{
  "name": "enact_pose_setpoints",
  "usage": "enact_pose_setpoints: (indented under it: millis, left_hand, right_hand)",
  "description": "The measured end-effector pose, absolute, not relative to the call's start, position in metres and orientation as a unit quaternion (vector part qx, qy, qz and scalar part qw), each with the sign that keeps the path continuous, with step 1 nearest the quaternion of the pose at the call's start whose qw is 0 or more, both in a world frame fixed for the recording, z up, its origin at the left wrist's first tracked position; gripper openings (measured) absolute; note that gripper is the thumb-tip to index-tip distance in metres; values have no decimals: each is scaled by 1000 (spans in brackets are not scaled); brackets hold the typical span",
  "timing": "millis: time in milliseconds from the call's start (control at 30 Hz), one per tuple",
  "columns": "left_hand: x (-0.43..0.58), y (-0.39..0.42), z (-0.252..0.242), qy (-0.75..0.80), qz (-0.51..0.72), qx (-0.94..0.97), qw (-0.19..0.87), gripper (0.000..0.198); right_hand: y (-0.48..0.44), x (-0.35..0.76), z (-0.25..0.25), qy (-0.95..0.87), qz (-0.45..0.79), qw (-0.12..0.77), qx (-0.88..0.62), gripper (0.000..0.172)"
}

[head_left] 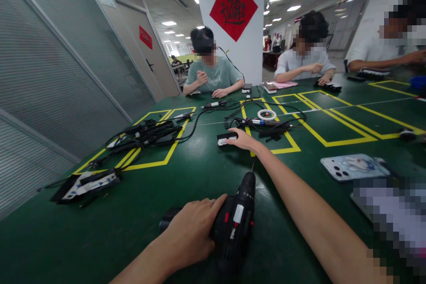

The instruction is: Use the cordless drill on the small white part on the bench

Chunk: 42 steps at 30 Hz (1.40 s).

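A black cordless drill (234, 224) lies on the green table (186, 168) close to me, its bit pointing away. My left hand (193, 228) rests on the drill's body with fingers curled around it. My right hand (242, 138) is stretched far forward, its fingers on a small black part with a white label (225, 138) lying near a yellow tape line. Whether the fingers grip that part or only touch it is unclear.
Black cables and tools (146, 135) lie to the left inside yellow tape boxes, with flat black-and-white parts (88, 182) nearer. A tape roll (266, 114) and tools sit beyond my right hand. A phone (354, 166) lies at right. Three other people sit at the far side.
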<state>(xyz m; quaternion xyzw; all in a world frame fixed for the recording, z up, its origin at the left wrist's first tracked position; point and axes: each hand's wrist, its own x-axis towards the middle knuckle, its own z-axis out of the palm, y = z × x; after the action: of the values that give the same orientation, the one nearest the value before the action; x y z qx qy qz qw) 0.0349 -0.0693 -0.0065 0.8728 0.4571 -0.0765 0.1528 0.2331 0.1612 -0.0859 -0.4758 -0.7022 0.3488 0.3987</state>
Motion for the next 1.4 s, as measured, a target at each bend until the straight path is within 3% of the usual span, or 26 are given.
enact_pose_setpoints:
  millis: [200,333,433,533,667,867,1400]
  left_hand:
    - [27,-62,-19,468,-35,873,130,71]
    - [13,-49,-10,500,81,843,179,70]
    - [-2,-36,-3,513,206,788,269,60]
    - [-18,-22,-7,502,335,711,361,46]
    - [-25,-11,-17,485,414,638,431,34]
    - [-19,-14,-14,459,439,611,473,34]
    - [-7,-13,-6,534,310,635,465,41]
  right_hand:
    - [170,256,-86,-561,479,502,-451,51]
    - [175,259,-97,-499,475,550,-473,50]
    - [172,247,-101,-569,415,536,-467,48]
    - [164,232,-101,-651,359,476,-470,56]
    - [157,223,-103,-698,291,441,-484,61]
    - [158,225,-108,-703,245,443,-499,54]
    - [157,216,-110,-682,204,471,-521,49]
